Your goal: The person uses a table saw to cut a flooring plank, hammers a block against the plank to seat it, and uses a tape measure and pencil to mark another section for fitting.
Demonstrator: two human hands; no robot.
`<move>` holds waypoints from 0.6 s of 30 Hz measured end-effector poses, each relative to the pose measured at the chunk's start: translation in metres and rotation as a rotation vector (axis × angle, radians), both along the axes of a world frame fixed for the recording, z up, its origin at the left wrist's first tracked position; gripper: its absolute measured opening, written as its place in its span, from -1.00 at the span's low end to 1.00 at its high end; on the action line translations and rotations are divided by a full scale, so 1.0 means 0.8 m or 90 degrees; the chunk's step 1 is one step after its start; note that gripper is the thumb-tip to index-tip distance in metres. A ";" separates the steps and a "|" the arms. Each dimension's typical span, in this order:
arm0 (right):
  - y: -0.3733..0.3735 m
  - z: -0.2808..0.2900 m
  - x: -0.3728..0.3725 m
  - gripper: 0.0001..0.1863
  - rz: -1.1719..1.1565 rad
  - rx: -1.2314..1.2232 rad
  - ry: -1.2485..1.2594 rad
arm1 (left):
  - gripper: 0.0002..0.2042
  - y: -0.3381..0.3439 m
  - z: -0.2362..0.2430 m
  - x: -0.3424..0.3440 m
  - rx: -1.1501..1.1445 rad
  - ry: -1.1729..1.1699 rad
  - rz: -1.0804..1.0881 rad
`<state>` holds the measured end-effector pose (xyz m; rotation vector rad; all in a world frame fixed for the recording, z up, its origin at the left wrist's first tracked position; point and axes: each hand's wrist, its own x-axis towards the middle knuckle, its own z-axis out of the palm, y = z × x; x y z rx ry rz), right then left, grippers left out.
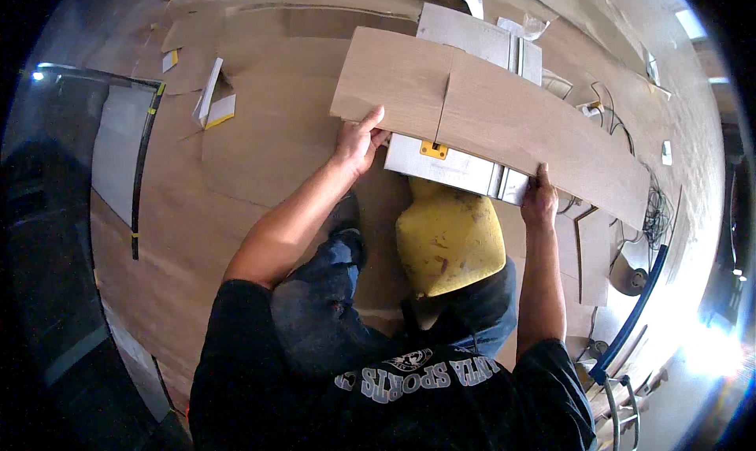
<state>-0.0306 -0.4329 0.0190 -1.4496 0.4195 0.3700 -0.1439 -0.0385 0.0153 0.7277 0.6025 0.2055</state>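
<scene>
A long, light brown wood plank [543, 128] lies crosswise over the pale metal top [449, 167] of a small table saw. A dark line runs across the plank left of its middle; I cannot tell whether it is a cut or a joint. My left hand [362, 144] grips the near edge at the left end, thumb on top and fingers curled beneath. Farther right, my right hand [540, 199] pinches the same edge beside the saw table. The saw's yellow body [450, 238] is between my knees, and a yellow insert [434, 149] shows in its top. The plank hides the blade area.
Brown paper-like sheeting [268, 112] covers the floor. Folded white scraps [216, 96] lie at the left, near a dark panel [47, 215]. Tangled cords [657, 211], more boards [594, 254] and a blue strip [634, 317] are at the right, above a metal frame [622, 412].
</scene>
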 end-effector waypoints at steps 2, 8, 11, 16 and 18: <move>0.008 0.011 -0.005 -0.52 -0.092 0.092 0.018 | -0.54 -0.003 0.003 -0.001 -0.008 0.018 -0.013; -0.013 -0.002 -0.004 -0.53 -0.112 0.185 0.007 | -0.57 -0.012 0.016 -0.004 -0.016 0.025 -0.004; 0.015 0.016 -0.014 -0.58 -0.150 0.200 0.003 | -0.55 -0.006 0.012 -0.010 -0.007 0.041 0.013; -0.007 0.012 -0.015 -0.57 -0.112 0.155 0.031 | -0.55 -0.010 0.023 -0.009 -0.012 0.034 0.004; 0.005 0.021 -0.018 -0.61 -0.143 0.199 0.008 | -0.55 -0.009 0.028 -0.010 -0.007 0.046 -0.008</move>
